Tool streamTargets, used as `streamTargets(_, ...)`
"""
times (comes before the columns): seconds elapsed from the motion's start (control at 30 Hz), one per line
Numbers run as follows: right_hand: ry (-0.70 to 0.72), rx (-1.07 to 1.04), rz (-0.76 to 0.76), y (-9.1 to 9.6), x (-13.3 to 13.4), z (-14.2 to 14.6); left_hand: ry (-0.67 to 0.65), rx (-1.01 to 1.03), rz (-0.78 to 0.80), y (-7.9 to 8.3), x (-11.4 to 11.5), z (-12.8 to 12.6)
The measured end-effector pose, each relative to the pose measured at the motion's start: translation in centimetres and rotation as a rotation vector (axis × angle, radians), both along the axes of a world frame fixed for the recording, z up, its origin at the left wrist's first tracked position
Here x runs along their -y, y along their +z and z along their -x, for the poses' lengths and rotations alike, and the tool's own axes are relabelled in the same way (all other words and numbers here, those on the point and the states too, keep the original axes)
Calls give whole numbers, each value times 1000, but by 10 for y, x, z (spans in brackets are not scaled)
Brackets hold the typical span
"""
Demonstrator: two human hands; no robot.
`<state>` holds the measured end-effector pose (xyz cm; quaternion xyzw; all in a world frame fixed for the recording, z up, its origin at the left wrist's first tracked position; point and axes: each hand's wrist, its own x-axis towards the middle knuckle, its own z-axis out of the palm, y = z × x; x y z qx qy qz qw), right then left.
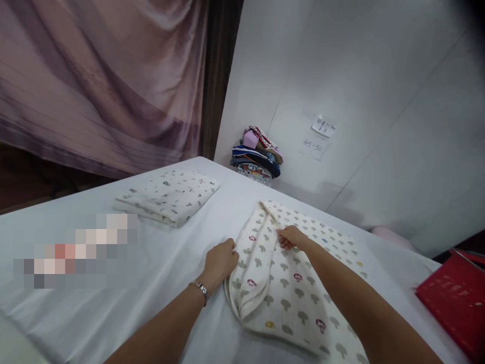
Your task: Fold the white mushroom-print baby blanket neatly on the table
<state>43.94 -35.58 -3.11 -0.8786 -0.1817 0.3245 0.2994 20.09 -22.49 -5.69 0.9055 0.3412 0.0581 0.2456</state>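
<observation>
A cream cloth printed with mushrooms [286,303] lies on the white-covered surface in front of me, its left part folded over on itself. At that fold's left edge my left hand [221,260], with a metal watch on the wrist, has its fingers closed on the cloth. My right hand [291,238] pinches the edge of the folded-over layer, near the cloth's middle. My right forearm covers some of the cloth's right side. Farther left lies a second white cloth [170,194] with small dark prints, folded into a flat rectangle.
A stack of folded clothes [257,154] stands at the far edge by the white wall [341,65], which bears handwritten paper notes [323,126]. On the right is a red bag-like object [454,298]. A pinkish curtain [106,76] hangs at the left. A blurred patch covers the left surface.
</observation>
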Motion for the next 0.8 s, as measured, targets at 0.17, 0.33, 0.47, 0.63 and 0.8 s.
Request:
streamTargets(0.17, -32, -97, -18, -2, -10, 12, 6, 33, -1, -3, 0, 1)
streamTargets(0.33, -9, -23, -55, 6, -22, 19, 20, 54, 36, -4, 0, 0)
streamTargets(0.47, 44, 91, -23, 25, -42, 26, 52, 90, 151, -1, 0, -2)
streamTargets(0.63, 150, 240, 80, 43, -84, 36, 41, 112, 249, 2, -5, -2)
streamTargets(0.8, 335, 328, 265, 35, -128, 45, 42, 135, 249, 0, -4, -1)
